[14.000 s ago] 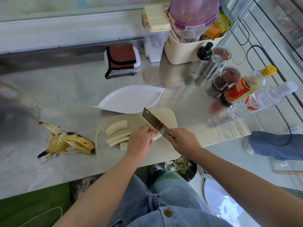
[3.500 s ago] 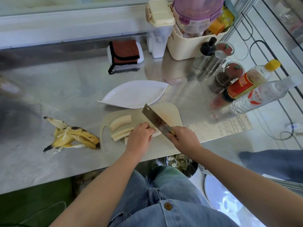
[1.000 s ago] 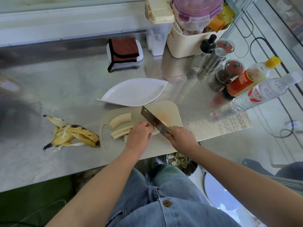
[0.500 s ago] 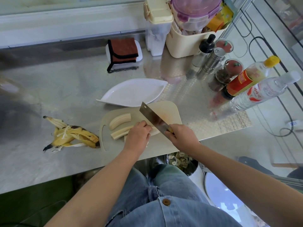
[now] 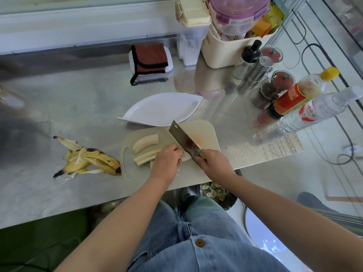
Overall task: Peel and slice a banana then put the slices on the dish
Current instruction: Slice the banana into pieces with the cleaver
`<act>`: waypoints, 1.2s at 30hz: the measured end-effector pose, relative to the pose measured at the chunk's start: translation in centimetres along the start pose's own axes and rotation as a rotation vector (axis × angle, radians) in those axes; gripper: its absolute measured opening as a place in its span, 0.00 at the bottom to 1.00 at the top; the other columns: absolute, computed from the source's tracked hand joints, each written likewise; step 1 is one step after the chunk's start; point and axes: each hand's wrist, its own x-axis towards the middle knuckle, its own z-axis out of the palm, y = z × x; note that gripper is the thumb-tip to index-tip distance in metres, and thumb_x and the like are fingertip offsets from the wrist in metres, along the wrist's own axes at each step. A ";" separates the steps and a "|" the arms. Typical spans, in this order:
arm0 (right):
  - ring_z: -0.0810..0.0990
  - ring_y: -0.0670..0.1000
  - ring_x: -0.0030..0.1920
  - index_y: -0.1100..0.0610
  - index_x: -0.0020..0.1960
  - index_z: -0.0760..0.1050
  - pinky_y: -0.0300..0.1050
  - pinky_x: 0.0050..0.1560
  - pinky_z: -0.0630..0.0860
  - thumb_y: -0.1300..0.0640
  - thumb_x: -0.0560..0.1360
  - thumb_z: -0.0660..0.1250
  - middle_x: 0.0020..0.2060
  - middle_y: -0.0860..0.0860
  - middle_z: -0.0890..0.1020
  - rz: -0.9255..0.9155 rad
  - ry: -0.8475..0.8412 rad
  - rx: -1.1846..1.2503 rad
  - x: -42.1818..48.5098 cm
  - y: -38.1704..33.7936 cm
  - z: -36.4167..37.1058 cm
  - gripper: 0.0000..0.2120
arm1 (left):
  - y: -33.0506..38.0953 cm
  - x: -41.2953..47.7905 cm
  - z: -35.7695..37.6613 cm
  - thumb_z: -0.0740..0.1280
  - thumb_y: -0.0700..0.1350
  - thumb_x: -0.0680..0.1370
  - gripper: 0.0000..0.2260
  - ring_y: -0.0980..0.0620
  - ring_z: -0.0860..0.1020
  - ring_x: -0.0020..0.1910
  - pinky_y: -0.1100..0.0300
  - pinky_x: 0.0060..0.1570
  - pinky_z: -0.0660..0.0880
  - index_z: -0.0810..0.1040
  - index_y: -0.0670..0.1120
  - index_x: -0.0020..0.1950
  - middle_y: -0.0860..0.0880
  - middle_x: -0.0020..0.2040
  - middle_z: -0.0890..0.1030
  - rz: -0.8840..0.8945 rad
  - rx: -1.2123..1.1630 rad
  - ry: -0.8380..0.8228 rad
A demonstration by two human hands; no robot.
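Banana piece (image 5: 186, 158) under L hand (image 5: 167, 163); cleaver (image 5: 184, 140) (R hand (image 5: 215, 163)) on it.

A kitchen: steel counter (image 5: 82, 107), cutting board (image 5: 206, 132), condiment bottles (image 5: 302, 95), spice shakers (image 5: 259, 69).

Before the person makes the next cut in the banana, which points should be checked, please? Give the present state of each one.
1. Right hand grips the cleaver by its handle: ok.
2. Left hand holds the banana piece down on the cutting board: ok.
3. Left fingertips away from the blade: cannot tell; they are hidden, and the blade stands close beside the knuckles.
4. Dish ready just behind the board, no slices in it: ok.
5. Banana peel off the board, on the counter to its left: ok.
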 end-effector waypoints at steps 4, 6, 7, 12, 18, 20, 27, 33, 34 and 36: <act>0.75 0.57 0.37 0.61 0.42 0.72 0.52 0.35 0.74 0.51 0.79 0.60 0.35 0.54 0.77 -0.009 0.047 0.065 -0.5 0.0 -0.7 0.14 | -0.1 0.0 0.1 0.68 0.36 0.74 0.08 0.45 0.75 0.48 0.51 0.43 0.74 0.82 0.42 0.51 0.46 0.46 0.77 0.000 -0.007 -0.002; 0.72 0.55 0.36 0.60 0.41 0.70 0.50 0.36 0.72 0.51 0.79 0.60 0.34 0.51 0.74 -0.023 0.032 0.037 -0.7 0.1 -1.2 0.14 | 0.0 0.0 0.0 0.68 0.36 0.74 0.08 0.46 0.75 0.48 0.52 0.43 0.74 0.82 0.42 0.51 0.46 0.47 0.77 0.000 0.002 -0.001; 0.72 0.54 0.36 0.59 0.41 0.70 0.49 0.36 0.72 0.51 0.79 0.60 0.34 0.50 0.73 -0.030 0.015 0.009 -0.7 0.1 -1.4 0.13 | 0.0 0.1 0.0 0.69 0.36 0.74 0.08 0.46 0.75 0.48 0.53 0.43 0.74 0.82 0.42 0.52 0.46 0.47 0.78 0.001 0.007 -0.002; 0.73 0.54 0.37 0.58 0.43 0.71 0.46 0.35 0.69 0.50 0.80 0.59 0.36 0.50 0.73 -0.046 -0.017 -0.059 -0.6 0.4 -1.3 0.13 | 0.1 0.1 0.0 0.69 0.36 0.74 0.08 0.46 0.75 0.48 0.53 0.42 0.74 0.83 0.42 0.50 0.47 0.46 0.78 0.002 0.024 0.001; 0.73 0.53 0.37 0.56 0.43 0.70 0.47 0.37 0.72 0.50 0.80 0.58 0.37 0.50 0.74 -0.057 -0.020 -0.095 -0.4 0.3 -1.2 0.11 | 0.0 0.1 0.0 0.69 0.37 0.73 0.07 0.46 0.75 0.48 0.52 0.41 0.75 0.83 0.43 0.50 0.47 0.47 0.78 0.000 0.044 -0.001; 0.74 0.53 0.38 0.57 0.46 0.72 0.48 0.38 0.74 0.50 0.80 0.58 0.38 0.50 0.74 -0.050 -0.024 -0.111 -0.4 0.3 -1.0 0.11 | 0.0 0.1 0.1 0.70 0.37 0.73 0.07 0.46 0.75 0.48 0.52 0.41 0.75 0.82 0.43 0.50 0.47 0.47 0.78 0.003 0.046 0.003; 0.72 0.52 0.39 0.57 0.50 0.72 0.45 0.37 0.67 0.50 0.81 0.56 0.40 0.51 0.74 -0.052 -0.033 -0.131 -0.1 0.3 -0.3 0.11 | -0.1 0.1 0.3 0.70 0.36 0.73 0.07 0.45 0.75 0.47 0.50 0.41 0.76 0.82 0.42 0.50 0.47 0.47 0.78 0.018 0.066 0.004; 0.77 0.56 0.42 0.57 0.49 0.73 0.48 0.38 0.73 0.50 0.81 0.57 0.43 0.53 0.77 -0.036 -0.011 -0.151 0.1 1.0 -0.6 0.11 | 0.6 0.6 0.5 0.70 0.35 0.72 0.08 0.45 0.75 0.48 0.49 0.42 0.76 0.82 0.41 0.51 0.46 0.48 0.78 0.043 0.056 0.010; 0.77 0.56 0.42 0.57 0.49 0.72 0.48 0.38 0.73 0.50 0.81 0.57 0.42 0.52 0.77 -0.023 -0.005 -0.150 0.2 1.1 -0.6 0.11 | 0.8 0.8 0.5 0.70 0.35 0.73 0.08 0.45 0.75 0.48 0.50 0.42 0.76 0.82 0.41 0.51 0.46 0.48 0.79 0.049 0.057 0.010; 0.77 0.56 0.42 0.57 0.47 0.71 0.48 0.38 0.72 0.50 0.80 0.57 0.41 0.52 0.76 0.002 0.002 -0.133 0.3 1.1 -0.8 0.11 | 1.1 1.1 0.5 0.69 0.34 0.73 0.09 0.45 0.75 0.47 0.52 0.41 0.75 0.82 0.41 0.51 0.46 0.48 0.79 0.056 0.063 0.008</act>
